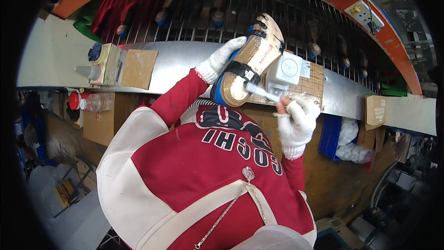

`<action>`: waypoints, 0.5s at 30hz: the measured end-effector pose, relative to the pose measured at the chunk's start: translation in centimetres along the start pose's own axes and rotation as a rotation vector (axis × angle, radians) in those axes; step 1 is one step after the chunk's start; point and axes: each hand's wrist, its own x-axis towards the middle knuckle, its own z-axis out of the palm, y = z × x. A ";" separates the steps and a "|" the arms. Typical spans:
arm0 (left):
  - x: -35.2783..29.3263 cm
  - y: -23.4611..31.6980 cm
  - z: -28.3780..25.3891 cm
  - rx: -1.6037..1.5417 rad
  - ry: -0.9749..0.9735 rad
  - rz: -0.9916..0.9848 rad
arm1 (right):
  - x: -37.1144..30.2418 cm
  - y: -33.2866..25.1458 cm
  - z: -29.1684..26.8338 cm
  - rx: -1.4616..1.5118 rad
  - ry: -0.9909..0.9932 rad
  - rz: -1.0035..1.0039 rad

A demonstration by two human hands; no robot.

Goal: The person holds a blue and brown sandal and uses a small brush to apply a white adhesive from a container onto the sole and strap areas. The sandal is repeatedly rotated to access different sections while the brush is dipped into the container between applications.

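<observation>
Red jacket (189,166) nearest; left hand (219,61), grip round sandal (252,53); right hand (297,119), grip closed on brush (264,93).

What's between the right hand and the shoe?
In the head view, a pale brush spans that stretch: the right hand grips its handle, and its tip reaches the rounded near end of the shoe.

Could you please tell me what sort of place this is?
Probably a footwear workshop or factory line: the gloved left hand holds a strapped shoe, the gloved right hand holds a brush beside it, and what look like more shoes sit along the metal bars beyond.
</observation>
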 end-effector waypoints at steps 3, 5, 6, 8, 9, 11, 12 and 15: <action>-0.1 1.0 0.3 0.196 0.073 0.057 | -0.9 0.1 0.3 0.164 -0.054 0.121; -0.3 1.1 0.9 0.235 -0.018 0.090 | -0.3 1.2 0.8 0.096 -0.008 0.155; -0.2 1.0 1.4 0.289 -0.032 0.086 | 0.3 2.1 1.2 0.056 0.012 0.167; -0.3 0.8 2.2 0.415 -0.067 0.128 | 2.0 4.2 1.7 0.082 0.092 0.196; -0.3 0.7 2.6 0.470 -0.069 0.099 | 3.0 5.4 2.0 0.165 0.140 0.199; -0.5 0.3 3.3 0.508 -0.071 0.087 | 4.6 7.3 2.5 0.171 0.179 0.253; -0.6 0.3 3.6 0.536 -0.044 0.044 | 5.0 7.9 2.6 0.178 0.196 0.280; -1.1 0.2 3.9 0.539 -0.002 0.034 | 5.2 8.3 3.5 0.322 0.203 0.378</action>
